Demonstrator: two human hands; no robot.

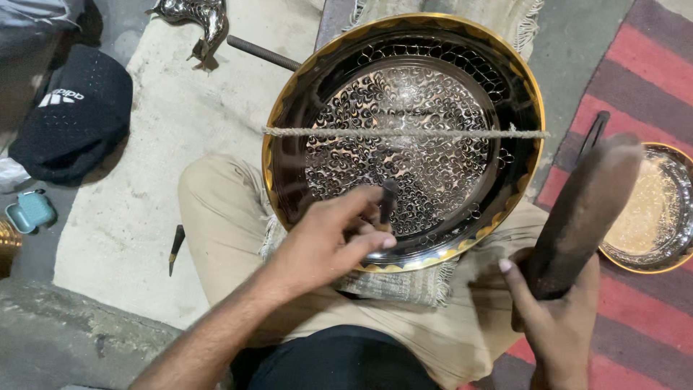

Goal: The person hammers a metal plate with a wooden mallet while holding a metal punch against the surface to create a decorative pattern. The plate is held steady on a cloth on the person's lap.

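While a large round engraved metal tray with a gold-coloured scalloped rim is propped on the lap, a short dark metal punch is set against its patterned face.

Going from the left, a dark cap and a small teal case are seen on the floor, and a small dark tool lies on the pale mat. The punch is pinched upright by the fingers of the left hand, low on the tray, below a taut rope stretched across it. A dark wooden mallet is gripped by the right hand, fingers wrapped tightly round it, raised beside the tray. A smaller round metal dish rests on the striped rug.
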